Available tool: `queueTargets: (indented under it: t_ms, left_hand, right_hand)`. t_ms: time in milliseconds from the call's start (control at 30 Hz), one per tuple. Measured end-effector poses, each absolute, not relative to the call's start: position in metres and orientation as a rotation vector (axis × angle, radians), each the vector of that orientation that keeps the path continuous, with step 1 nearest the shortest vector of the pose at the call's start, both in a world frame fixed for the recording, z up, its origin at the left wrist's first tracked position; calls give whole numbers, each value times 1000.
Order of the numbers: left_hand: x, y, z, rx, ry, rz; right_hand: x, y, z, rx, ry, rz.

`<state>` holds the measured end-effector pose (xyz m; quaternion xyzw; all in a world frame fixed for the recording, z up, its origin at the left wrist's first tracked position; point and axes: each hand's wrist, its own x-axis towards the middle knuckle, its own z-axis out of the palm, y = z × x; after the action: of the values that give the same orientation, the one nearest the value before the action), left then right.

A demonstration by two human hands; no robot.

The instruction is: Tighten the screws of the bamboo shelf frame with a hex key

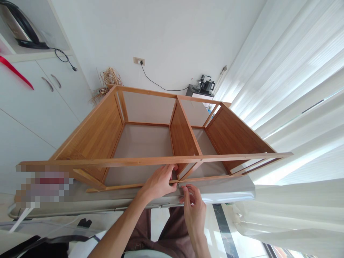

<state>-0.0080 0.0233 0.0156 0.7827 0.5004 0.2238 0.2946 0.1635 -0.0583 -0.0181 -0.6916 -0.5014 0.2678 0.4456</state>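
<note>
A wooden shelf frame (134, 162) lies on a grey-covered table (228, 190), with side panels and a divider panel (185, 125) standing between its long rails. My left hand (160, 182) is closed around the lower front rail, just left of where the divider meets it. Close by on the right, my right hand (194, 206) pinches its fingertips together at that same joint. Something small and thin seems to be between those fingertips, too small to make out.
White cabinets (32, 86) with a kettle (23, 28) above stand at left. White curtains (295, 71) hang at right. Dried stalks (110, 77) and a low stand with a black kettle (208, 86) are behind the frame. A cord (161, 86) runs from the wall socket.
</note>
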Motion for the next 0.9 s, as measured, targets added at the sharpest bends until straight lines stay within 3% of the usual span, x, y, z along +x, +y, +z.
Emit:
queueTargets:
  t_ms: [900]
  left_hand:
    - [-8, 22, 22, 2063, 1330, 576]
  right_hand:
    - [158, -57, -10, -1729, -1526, 446]
